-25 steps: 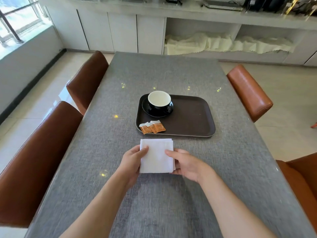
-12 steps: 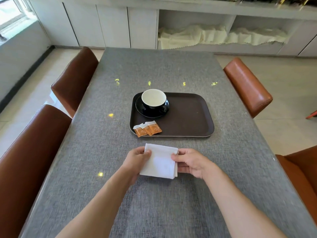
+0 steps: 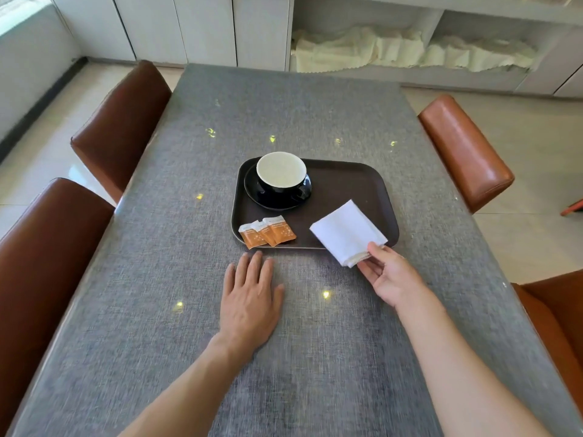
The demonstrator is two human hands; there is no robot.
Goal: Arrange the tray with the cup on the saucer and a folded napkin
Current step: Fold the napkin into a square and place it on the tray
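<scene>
A dark brown tray [image 3: 353, 184] lies on the grey table. At its far left a black cup [image 3: 281, 175] with a white inside stands on a black saucer [image 3: 256, 193]. Orange sugar packets [image 3: 267, 235] lie at the tray's near left corner. My right hand [image 3: 391, 275] pinches the near corner of a folded white napkin [image 3: 345, 231], which lies tilted over the tray's near right part and juts past its front rim. My left hand [image 3: 250, 298] rests flat on the table just in front of the tray, holding nothing.
Brown leather chairs stand on both sides of the table: two on the left [image 3: 123, 121] [image 3: 41, 263] and two on the right [image 3: 463, 149] [image 3: 555, 310]. White cabinets with pale cloths on a shelf [image 3: 410, 52] line the far wall.
My left hand let go of the napkin and came down flat on the table. My right hand carried the napkin forward and right onto the tray.
</scene>
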